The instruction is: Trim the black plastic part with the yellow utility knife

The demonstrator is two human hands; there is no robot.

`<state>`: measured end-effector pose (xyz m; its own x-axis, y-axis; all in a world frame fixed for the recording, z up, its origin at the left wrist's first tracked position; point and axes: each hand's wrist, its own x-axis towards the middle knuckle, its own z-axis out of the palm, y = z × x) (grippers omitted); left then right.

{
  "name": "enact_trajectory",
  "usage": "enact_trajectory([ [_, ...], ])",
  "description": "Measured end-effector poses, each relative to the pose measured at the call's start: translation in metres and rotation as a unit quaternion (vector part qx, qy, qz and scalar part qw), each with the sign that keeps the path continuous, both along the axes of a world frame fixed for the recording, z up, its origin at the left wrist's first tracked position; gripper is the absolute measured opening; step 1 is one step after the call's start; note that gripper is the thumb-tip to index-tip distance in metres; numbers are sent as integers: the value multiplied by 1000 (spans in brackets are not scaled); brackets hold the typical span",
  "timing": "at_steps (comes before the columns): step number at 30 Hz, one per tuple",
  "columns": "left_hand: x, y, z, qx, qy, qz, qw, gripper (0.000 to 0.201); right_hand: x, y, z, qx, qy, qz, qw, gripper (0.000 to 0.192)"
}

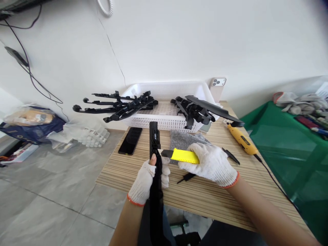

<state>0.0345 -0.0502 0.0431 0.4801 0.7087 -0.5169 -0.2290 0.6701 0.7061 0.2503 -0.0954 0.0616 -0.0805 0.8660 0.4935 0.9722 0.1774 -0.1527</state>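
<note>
A gloved left hand (146, 179) grips a long black plastic part (155, 160) over the near edge of a striped wooden table (205, 198), its fingers wrapped around the shaft and a bare thumb tip showing through the cut-off glove. The part's lower end drops out of sight between the person's forearms, so its full length cannot be made out; what shows runs nearly straight away from the viewer, the far end pointing toward a white perforated basket (166, 90) at the back of the table. The gloved right hand (211, 164) is closed on a yellow-handled utility knife (183, 155) lying crosswise to the part, its dark nose toward the shaft — whether a blade is out, or touching the plastic, is too small to tell. More black parts (123, 104) hang over the basket's left rim, another cluster (197, 111) over its right, their shapes tangled and hard to separate. A dark phone (130, 140) lies flat left of the held part; a grey cloth (183, 140) lies partly behind the knife. A yellow corded tool (242, 140) rests to the right, and a second phone (217, 87) leans on the wall.
</note>
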Motion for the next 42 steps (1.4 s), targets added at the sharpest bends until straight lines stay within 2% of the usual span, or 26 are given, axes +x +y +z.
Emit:
enact_trajectory([
  [5, 8, -1, 0, 77, 34, 46, 995, 63, 1, 0, -1, 7, -13, 26, 1000, 69],
  [9, 8, -1, 2, 86, 7, 54, 995, 53, 2, 2, -3, 3, -22, 24, 999, 72],
  [13, 5, 1, 3, 33, -52, 41, 997, 51, 3, 4, -4, -2, 4, 0, 1000, 72],
  [16, 1, 3, 4, -16, -87, 18, 996, 61, 3, 4, -2, 4, 6, -7, 1000, 71],
  [19, -3, 3, 6, -43, -95, -7, 995, 74, 2, 4, -1, 20, -1, -5, 1000, 71],
  [22, -5, 2, 10, -44, -85, -16, 995, 68, 2, 3, -1, 16, -2, 0, 1000, 71],
  [27, -10, 4, 19, 19, -92, 35, 995, 47, 4, 1, -1, 31, -1, 15, 999, 74],
  [30, -14, 8, 23, 73, -92, 39, 992, 50, 4, 2, -1, 41, -7, 7, 999, 75],
  [35, -16, 13, 30, 124, -26, 3, 992, 50, 5, 3, -1, 80, -6, -2, 997, 73],
  [38, -13, 16, 40, 142, -4, -17, 990, 56, 5, 3, 0, 87, -4, -6, 996, 73],
  [42, -7, 23, 56, 170, -7, -10, 985, 62, 4, 3, 0, 91, -3, -4, 996, 70],
])
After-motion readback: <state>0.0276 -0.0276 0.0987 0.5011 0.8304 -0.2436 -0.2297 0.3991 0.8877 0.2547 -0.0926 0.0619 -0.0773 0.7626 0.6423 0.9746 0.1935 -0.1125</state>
